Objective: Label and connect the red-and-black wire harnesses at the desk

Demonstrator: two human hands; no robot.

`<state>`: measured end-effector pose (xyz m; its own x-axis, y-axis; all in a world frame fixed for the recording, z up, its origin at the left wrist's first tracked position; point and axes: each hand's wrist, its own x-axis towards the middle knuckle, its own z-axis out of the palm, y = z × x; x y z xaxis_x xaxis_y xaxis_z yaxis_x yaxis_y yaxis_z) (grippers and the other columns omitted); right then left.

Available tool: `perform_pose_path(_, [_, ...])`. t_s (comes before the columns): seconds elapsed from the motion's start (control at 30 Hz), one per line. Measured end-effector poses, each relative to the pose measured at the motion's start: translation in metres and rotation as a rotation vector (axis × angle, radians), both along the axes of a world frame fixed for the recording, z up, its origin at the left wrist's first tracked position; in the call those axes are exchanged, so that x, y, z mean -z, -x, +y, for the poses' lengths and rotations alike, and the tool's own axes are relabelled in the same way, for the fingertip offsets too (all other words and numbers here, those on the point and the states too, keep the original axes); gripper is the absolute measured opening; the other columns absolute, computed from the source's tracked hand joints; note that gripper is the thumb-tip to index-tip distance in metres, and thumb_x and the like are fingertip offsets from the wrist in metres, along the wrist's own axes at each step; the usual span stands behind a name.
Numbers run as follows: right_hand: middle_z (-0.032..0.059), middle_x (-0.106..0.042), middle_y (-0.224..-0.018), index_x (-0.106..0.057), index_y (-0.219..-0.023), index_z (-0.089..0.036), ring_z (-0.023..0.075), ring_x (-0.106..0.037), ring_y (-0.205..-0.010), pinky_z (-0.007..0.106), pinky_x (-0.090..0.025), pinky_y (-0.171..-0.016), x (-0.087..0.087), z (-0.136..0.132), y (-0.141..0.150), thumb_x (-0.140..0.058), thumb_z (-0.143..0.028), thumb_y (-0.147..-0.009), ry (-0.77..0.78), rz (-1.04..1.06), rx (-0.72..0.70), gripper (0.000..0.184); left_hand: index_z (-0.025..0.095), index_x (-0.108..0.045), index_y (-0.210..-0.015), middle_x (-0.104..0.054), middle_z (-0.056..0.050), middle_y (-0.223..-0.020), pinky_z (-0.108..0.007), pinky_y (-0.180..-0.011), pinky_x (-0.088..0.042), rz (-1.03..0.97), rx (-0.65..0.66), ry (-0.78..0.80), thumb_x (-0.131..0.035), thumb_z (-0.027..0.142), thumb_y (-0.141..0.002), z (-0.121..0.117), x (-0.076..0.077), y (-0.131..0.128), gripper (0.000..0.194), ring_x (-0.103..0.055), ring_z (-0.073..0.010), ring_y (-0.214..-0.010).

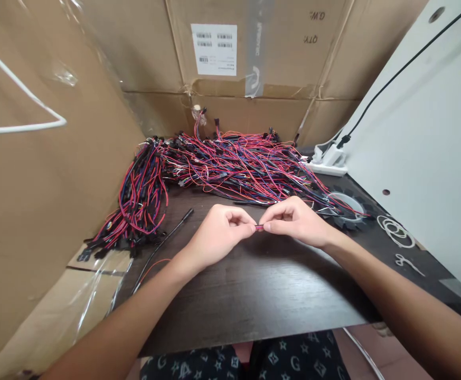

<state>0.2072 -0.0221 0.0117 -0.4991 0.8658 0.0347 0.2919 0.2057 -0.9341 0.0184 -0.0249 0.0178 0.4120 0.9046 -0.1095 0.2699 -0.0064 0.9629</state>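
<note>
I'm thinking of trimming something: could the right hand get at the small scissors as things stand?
Probably yes: the scissors lie uncovered on the table, though the right hand is busy pinching a small piece.

Pretty sure this is a small, makeshift wiring workshop, though I can't tell if it's inside a home. Dark tabletop (230, 301), big heap of red and blue wires (238, 163) with black connectors at 12 o'clock, cardboard box (293, 47) with a barcode label (214, 50) behind it, power strip (327, 169) around 2-3 o'clock, small scissors (409, 263) at 4.
</note>
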Motion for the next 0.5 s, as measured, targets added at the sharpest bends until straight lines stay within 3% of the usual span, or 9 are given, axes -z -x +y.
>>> perform_pose_path(0.2, [0.0018, -0.064, -0.063, -0.071, -0.069, -0.013, 0.0097, -0.049, -0.057, 0.023, -0.036, -0.055, -0.0008, 0.0025, -0.0029, -0.061, -0.025, -0.071, -0.011, -0.027, 0.007, 0.016, 0.012, -0.067, -0.061, -0.051, 0.005, -0.044, -0.02, -0.046, -0.03, 0.013, -0.021, 0.018, -0.064, 0.014, -0.067, 0.0022, -0.0023, -0.0002, 0.007, -0.036, -0.0048, -0.042])
perform_pose_path(0.5, [0.0018, -0.064, -0.063, -0.072, -0.073, -0.011, 0.0088, -0.047, -0.056, 0.022, -0.036, -0.054, 0.0034, 0.0073, -0.007, -0.062, -0.026, -0.073, 0.024, -0.052, -0.079, 0.019, 0.011, -0.067, -0.059, -0.059, 0.002, -0.052, -0.02, -0.05, -0.034, 0.033, 0.005, 0.039, -0.067, 0.011, -0.064, 0.0029, -0.0017, 0.0004, 0.005, -0.046, -0.0071, -0.049])
